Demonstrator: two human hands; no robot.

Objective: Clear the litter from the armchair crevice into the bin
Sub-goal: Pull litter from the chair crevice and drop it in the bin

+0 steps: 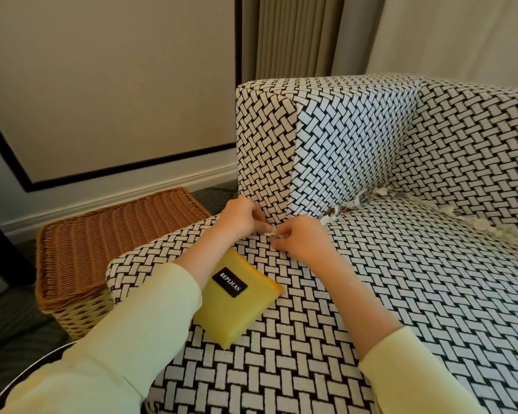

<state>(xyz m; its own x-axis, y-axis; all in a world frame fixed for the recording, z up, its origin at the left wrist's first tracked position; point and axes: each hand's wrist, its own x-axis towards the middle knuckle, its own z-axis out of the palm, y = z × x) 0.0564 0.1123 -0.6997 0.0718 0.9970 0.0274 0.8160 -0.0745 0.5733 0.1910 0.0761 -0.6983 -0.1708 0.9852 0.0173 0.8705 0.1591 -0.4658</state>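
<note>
1. Here, a person leans over a black-and-white woven-pattern armchair (371, 294). Both hands meet at the front end of the crevice (335, 215), where the seat cushion joins the chair's arm.
2. The step in hand looks to be drawing one small scrap (272, 234) of litter out of that gap. To do it well, pinch firmly and low on the piece. Pull slowly along the gap rather than straight up, so nothing tears or drops back in.
3. The left hand (245, 218) has its fingers curled. Its fingertips close on the pale scrap from the left, right against the chair's arm.
4. The right hand (299, 239) also has its fingers curled. Thumb and forefinger pinch the same scrap from the right, low over the seat. The scrap is too small to identify.
5. More litter (346, 208), pale and brown shreds, sits wedged further back in the crevice and along the rear of the seat.
6. A wicker bin (102, 243) stands on the floor just beside the chair. Its lid looks closed, so it probably needs lifting first.
7. A yellow pouch (240, 297) labelled REPLICAS lies on the seat beside the left forearm.
</note>
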